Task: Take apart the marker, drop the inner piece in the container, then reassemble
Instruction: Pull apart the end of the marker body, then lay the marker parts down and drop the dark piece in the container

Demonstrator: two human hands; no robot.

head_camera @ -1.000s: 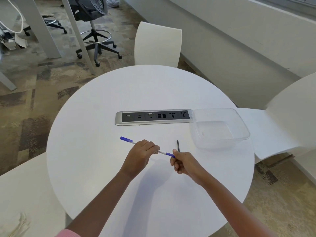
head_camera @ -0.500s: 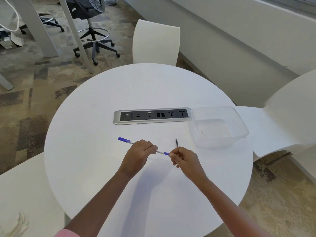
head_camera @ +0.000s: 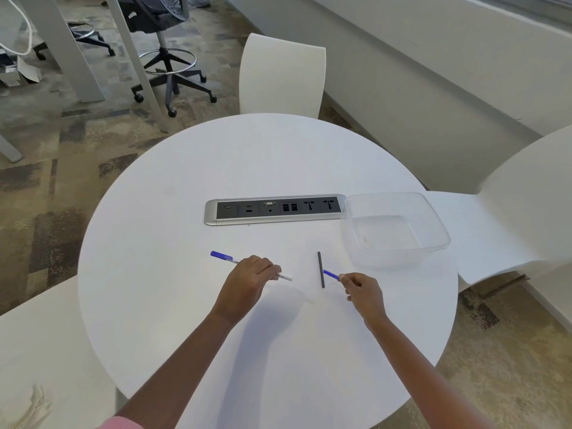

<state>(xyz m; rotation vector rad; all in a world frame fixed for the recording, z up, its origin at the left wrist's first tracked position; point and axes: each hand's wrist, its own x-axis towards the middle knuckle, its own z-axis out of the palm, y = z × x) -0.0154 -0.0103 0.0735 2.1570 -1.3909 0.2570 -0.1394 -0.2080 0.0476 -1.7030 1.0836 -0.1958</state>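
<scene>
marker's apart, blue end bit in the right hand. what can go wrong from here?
1. The blue end piece is small and the right hand only pinches it by one end, so it may slip and get lost.
2. The black rod lies loose on the table right beside that hand. A brush could send it rolling.
3. The clear container sits close to the table's right edge, so a clumsy drop might nudge it off.

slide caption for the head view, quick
Left hand holds marker, right hand pinches blue piece; black rod lies on table near container.
</scene>
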